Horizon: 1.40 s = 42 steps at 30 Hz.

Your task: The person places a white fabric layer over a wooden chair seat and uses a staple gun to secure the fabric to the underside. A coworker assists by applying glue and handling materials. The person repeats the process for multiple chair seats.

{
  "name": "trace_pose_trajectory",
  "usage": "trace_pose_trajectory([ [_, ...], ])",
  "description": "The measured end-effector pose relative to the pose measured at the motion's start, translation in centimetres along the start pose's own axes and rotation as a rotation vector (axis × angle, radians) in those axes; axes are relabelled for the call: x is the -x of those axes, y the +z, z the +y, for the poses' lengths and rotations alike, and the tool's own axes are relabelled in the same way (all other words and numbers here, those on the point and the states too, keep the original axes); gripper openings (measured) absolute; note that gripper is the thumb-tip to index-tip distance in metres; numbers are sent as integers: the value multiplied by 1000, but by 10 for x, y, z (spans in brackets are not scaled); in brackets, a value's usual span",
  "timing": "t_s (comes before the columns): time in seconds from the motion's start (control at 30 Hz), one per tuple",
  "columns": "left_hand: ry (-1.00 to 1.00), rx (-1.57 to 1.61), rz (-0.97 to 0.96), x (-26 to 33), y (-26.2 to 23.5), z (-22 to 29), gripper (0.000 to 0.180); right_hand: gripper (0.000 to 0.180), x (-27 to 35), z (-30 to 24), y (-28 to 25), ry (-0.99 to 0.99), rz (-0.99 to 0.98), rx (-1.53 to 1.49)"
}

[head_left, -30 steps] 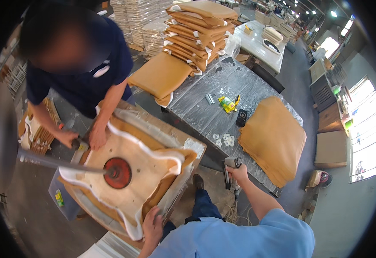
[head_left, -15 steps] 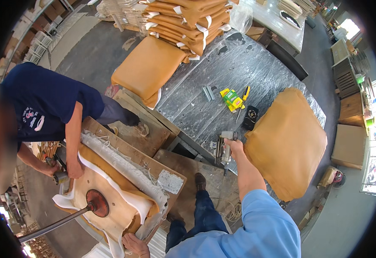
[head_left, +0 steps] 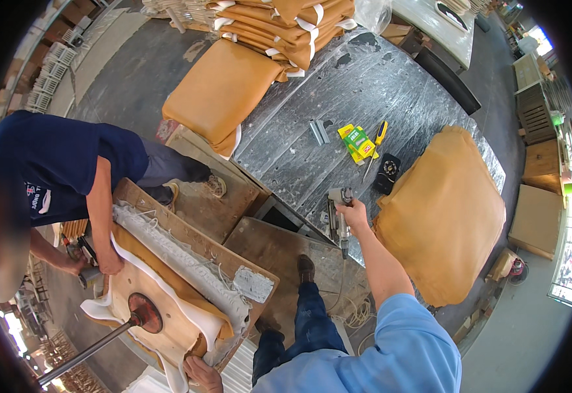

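The fingers of the right hand (head_left: 353, 213) wrap a grey, hosed staple gun (head_left: 343, 226) by the surface (head_left: 286, 144). The left hand (head_left: 202, 374), its grip unclear, touches a pale wooden seat panel (head_left: 171, 321) with loose, white-edged tan cover (head_left: 148, 252), beneath a reddish disc (head_left: 146, 313).

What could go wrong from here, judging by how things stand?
1. The right hand holds a grey power tool near the edge of the table; if that grip slipped, the tool might fall.
2. The coiled hose or cord beside the person's legs might trip them.
3. The left hand is at the edge of the wooden panel, where the wavy white lining might shift.
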<state>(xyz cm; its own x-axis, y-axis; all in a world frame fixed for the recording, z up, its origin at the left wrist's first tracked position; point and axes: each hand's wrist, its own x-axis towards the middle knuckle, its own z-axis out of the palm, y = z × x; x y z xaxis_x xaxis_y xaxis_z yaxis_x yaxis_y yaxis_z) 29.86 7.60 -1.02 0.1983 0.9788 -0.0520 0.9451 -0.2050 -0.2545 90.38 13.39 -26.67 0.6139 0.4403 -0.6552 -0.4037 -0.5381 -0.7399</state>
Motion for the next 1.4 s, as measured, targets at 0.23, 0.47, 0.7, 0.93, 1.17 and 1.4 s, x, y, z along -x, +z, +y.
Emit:
trace_pose_trajectory([
  [0.23, 142, 1205, -42, -71, -80, 141, 10, 31, 78, -37, -20, 93, -268, -551],
  [0.47, -140, 1917, -1080, -136, -81, 303, 43, 39, 175, -72, -5, 186, -627, -875],
  [0.7, -111, 1980, -1046, -119, -105, 307, 35, 40, 193, -59, 2, 192, -796, -1055],
  [0.93, 336, 1352, -481, -100, -146, 304, 63, 35, 189, -54, 17, 173, -654, -1086],
  [1.17, 315, 1338, -348, -116, -124, 316, 65, 46, 223, -75, 22, 168, -594, -890],
  [1.4, 189, 1385, -535, -138, -93, 318, 71, 37, 210, -62, 26, 108, -453, -697],
])
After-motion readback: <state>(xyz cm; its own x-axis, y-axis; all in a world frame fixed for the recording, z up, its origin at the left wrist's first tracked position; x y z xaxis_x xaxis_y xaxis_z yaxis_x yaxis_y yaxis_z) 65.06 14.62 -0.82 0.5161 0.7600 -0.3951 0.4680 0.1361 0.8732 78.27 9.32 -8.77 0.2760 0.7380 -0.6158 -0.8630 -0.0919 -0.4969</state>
